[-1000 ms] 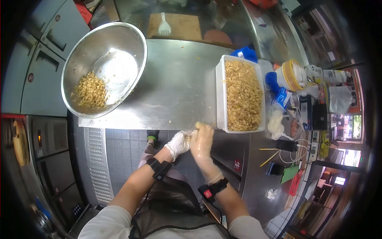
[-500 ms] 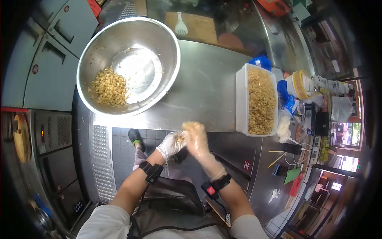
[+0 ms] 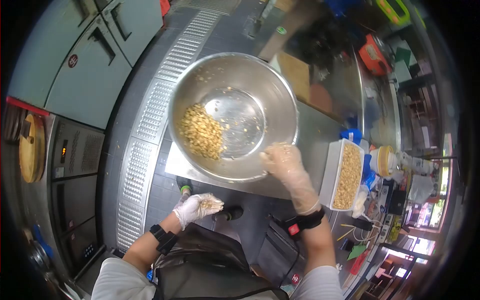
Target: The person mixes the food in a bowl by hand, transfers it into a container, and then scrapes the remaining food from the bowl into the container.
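Note:
A large steel bowl [image 3: 240,172] sits over the left part of the metal table, with a heap of small tan chopped pieces [image 3: 201,132] gathered on its left side. My right hand [image 3: 285,162], in a clear plastic glove, is curled closed on the bowl's near right rim; its fingertips are partly hidden. Below the bowl and apart from it, my left hand [image 3: 197,207] is held palm up in a similar glove, fingers stretched out. A few crumbs cling to that palm.
On the right, a white rectangular tub [image 3: 330,175] holds more of the tan pieces [image 3: 349,177]. A cutting board [image 3: 294,75] lies behind the bowl. Grey cabinets [image 3: 85,70] stand at left beside floor grating [image 3: 155,105]. Cables and packets crowd the right counter.
My hands have separated: the right went up to the bowl's rim, the left dropped lower left and opened. The bowl sits farther right, nearer the tub. The view has shifted too.

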The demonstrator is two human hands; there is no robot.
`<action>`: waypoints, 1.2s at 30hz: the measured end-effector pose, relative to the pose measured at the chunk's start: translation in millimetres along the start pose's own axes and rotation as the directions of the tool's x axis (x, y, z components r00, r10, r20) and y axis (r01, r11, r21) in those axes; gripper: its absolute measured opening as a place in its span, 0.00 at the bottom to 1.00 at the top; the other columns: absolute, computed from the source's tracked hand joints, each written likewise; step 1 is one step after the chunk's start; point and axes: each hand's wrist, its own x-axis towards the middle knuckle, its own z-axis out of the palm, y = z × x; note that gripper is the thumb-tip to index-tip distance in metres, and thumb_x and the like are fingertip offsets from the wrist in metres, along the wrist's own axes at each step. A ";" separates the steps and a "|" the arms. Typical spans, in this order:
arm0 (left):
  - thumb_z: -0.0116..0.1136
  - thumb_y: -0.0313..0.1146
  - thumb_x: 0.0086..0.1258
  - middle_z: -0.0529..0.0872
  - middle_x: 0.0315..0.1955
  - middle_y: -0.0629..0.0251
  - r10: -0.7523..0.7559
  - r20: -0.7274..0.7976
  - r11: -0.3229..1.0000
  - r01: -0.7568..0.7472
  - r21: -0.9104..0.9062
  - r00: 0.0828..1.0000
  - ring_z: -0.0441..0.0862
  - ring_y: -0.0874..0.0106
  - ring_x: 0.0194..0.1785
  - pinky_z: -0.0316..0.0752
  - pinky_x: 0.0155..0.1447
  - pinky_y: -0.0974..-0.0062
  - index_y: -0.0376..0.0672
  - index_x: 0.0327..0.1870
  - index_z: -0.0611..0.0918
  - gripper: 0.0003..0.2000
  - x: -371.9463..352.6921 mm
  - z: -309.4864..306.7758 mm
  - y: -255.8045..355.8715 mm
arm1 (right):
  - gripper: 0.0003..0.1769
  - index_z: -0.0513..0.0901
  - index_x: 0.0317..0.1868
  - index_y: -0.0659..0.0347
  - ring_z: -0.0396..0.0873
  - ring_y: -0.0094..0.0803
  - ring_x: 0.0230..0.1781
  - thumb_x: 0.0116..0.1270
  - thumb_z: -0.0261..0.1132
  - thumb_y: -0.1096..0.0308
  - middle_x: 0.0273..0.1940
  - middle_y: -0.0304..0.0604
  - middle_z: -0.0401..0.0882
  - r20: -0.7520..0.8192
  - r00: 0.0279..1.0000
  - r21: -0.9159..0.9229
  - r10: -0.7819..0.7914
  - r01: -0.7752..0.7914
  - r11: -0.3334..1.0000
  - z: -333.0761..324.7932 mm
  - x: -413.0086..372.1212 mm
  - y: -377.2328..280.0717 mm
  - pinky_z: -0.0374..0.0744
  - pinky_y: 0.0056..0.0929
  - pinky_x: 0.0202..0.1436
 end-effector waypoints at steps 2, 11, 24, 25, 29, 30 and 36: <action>0.44 0.33 0.76 0.83 0.44 0.43 0.077 0.023 0.995 -0.078 0.057 0.997 0.83 0.55 0.49 0.80 0.56 0.62 0.25 0.47 0.77 0.16 -26.5 2.1 17.9 | 0.17 0.84 0.34 0.58 0.81 0.49 0.38 0.63 0.55 0.55 0.35 0.50 0.83 0.205 0.973 -0.168 0.110 -0.076 0.983 -11.8 17.0 10.0 0.77 0.46 0.44; 0.48 0.30 0.73 0.85 0.39 0.45 0.208 0.070 0.975 -0.213 0.066 0.976 0.85 0.56 0.44 0.83 0.50 0.65 0.29 0.41 0.79 0.11 -93.4 5.6 102.6 | 0.24 0.85 0.46 0.55 0.80 0.48 0.49 0.58 0.55 0.49 0.45 0.53 0.83 0.238 0.795 -0.314 0.558 -0.481 0.819 4.1 -12.9 123.1 0.75 0.44 0.55; 0.50 0.33 0.73 0.86 0.36 0.49 0.410 0.001 0.904 -0.406 -0.136 0.912 0.85 0.60 0.42 0.83 0.49 0.66 0.31 0.40 0.80 0.12 -85.5 13.5 184.5 | 0.21 0.83 0.52 0.59 0.79 0.45 0.53 0.65 0.61 0.54 0.50 0.48 0.83 0.289 0.611 -0.034 0.737 -0.762 0.646 -37.7 -33.0 93.5 0.72 0.36 0.61; 0.50 0.33 0.73 0.86 0.36 0.49 0.413 -0.007 0.902 -0.410 -0.135 0.911 0.85 0.60 0.42 0.83 0.49 0.66 0.31 0.40 0.80 0.12 -83.9 12.7 186.1 | 0.24 0.82 0.54 0.58 0.78 0.45 0.56 0.66 0.59 0.49 0.52 0.50 0.81 0.297 0.636 0.001 0.712 -0.746 0.666 -37.9 -31.1 88.9 0.72 0.36 0.61; 0.50 0.33 0.73 0.86 0.34 0.51 0.409 -0.011 0.897 -0.405 -0.176 0.912 0.86 0.62 0.39 0.83 0.47 0.67 0.33 0.38 0.80 0.10 -71.1 3.8 185.3 | 0.32 0.78 0.58 0.61 0.74 0.45 0.60 0.66 0.56 0.43 0.57 0.55 0.77 0.444 0.702 0.274 0.556 -0.698 0.662 -41.2 -38.3 49.4 0.70 0.35 0.63; 0.50 0.33 0.73 0.86 0.34 0.51 0.416 -0.040 0.893 -0.416 -0.173 0.909 0.86 0.62 0.38 0.84 0.46 0.67 0.34 0.38 0.80 0.10 -70.4 3.8 186.4 | 0.34 0.76 0.59 0.64 0.72 0.46 0.62 0.67 0.55 0.43 0.59 0.57 0.75 0.394 0.774 0.477 0.495 -0.633 0.610 -63.9 -41.2 8.4 0.68 0.35 0.64; 0.56 0.35 0.69 0.86 0.33 0.51 0.468 -0.005 0.879 -0.465 -0.105 0.884 0.86 0.61 0.37 0.84 0.43 0.66 0.34 0.38 0.80 0.11 -62.0 11.4 187.6 | 0.38 0.64 0.70 0.60 0.60 0.36 0.71 0.69 0.53 0.42 0.69 0.51 0.64 0.371 0.904 0.688 0.213 -0.422 0.590 -43.0 -3.2 -32.5 0.55 0.30 0.73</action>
